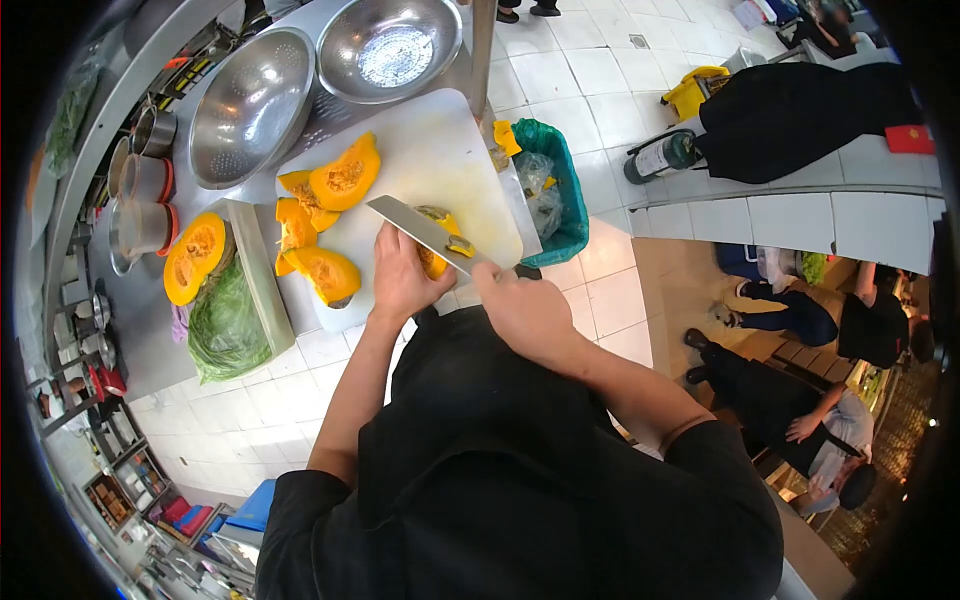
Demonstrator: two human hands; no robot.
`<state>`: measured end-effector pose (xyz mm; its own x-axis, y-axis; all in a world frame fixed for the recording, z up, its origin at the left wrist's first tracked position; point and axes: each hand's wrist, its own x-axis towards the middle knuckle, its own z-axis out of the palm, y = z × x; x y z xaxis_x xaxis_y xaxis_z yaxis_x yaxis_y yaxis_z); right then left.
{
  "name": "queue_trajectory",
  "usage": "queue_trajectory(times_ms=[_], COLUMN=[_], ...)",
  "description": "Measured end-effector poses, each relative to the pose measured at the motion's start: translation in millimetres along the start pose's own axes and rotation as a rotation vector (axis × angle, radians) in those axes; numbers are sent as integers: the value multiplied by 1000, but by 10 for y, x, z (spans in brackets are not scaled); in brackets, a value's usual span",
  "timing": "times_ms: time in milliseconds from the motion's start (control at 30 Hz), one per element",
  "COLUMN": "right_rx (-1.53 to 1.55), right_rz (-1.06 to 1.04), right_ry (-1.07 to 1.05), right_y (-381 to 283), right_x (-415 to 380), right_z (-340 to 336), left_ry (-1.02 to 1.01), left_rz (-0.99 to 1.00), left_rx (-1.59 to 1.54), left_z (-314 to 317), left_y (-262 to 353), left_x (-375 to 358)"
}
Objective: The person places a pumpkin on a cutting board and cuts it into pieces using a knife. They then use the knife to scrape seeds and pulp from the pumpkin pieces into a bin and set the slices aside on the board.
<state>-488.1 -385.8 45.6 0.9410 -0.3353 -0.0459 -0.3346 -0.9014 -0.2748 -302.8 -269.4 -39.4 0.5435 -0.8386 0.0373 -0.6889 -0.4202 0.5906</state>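
Note:
My right hand [525, 312] is closed round the handle of a wide-bladed knife [424, 232]. The blade lies over a pumpkin piece [436, 262] near the front edge of the white cutting board [440, 140]. Against the left side of that piece, my left hand [402, 275] presses with its fingers, partly hidden behind the blade. Several orange pumpkin pieces [345, 172] rest on the left half of the board, seeds and pulp showing. A halved pumpkin [196, 258] sits left of the board, beside a cabbage in a plastic bag [232, 325].
Two metal colanders [250, 108] stand behind the board. A green bin [568, 205] with scraps is at its right. Pots [146, 178] line the left side. Several people [775, 400] are at the right, beyond a counter with black cloth [800, 120].

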Motion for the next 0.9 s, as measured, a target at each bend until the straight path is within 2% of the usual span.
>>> queue_trajectory(times_ms=[67,133,267,433,567,633,767,833,867,900], right_rx=[-3,34,20,157,175,115,137,194,197,203], right_rz=[-9,70,116,174,189,99,118,195,192,147], right_ry=[2,-146,-211,-303,-277,-119,-114,-268,-265,-158], right_y=[-52,-104,-169,-234,-264,-243,-198,-200,-176,-144], right_x=[-60,-83,-73,26,284,397,337,306,344,383], right_z=[-9,-88,-174,-193,-40,84,43,-46,0,89], left_ry=[19,34,55,80,107,115,84,67,78,88], left_rz=[17,35,77,59,60,58,5,-16,-7,-1], left_rx=[-8,-17,-45,-99,-86,-77,-75,-59,-44,-30], left_z=[37,73,88,111,122,120,112,117,125,143], left_y=[-46,-85,-93,-72,-62,-44,31,49,37,29], left_x=[-11,-23,-23,-54,-39,-48,-44,-48,-44,-49])
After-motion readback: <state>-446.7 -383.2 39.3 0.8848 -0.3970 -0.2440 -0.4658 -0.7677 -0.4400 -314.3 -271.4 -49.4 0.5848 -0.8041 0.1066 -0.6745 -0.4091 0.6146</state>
